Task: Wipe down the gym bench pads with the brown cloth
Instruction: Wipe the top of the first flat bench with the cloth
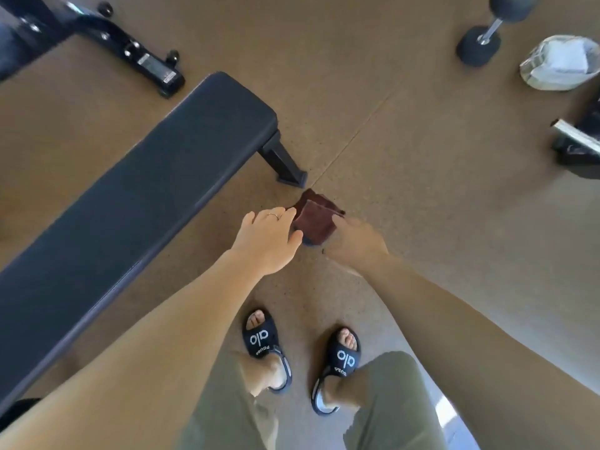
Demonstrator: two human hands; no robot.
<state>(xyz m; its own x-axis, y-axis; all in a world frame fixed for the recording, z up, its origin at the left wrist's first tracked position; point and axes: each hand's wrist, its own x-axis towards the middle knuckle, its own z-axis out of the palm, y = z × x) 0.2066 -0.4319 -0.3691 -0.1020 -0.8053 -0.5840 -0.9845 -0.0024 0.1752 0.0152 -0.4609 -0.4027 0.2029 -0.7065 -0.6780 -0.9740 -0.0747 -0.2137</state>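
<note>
Under your feet the tan floor (406,196) carries everything. On it stand the dark padded bench (136,190), a second frame (136,50) behind it, a dumbbell (487,37) far right, a pale bundle (561,61) beside that, and your two sandals (263,339).

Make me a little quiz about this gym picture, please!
1. True or false: the brown cloth lies on the bench pad.
2. Which hand wears a ring?
A. left hand
B. right hand
3. Fill in: a dumbbell lies on the ____.

Key: 1 false, it is between both hands, off the pad. 2 A. 3 floor.
</note>
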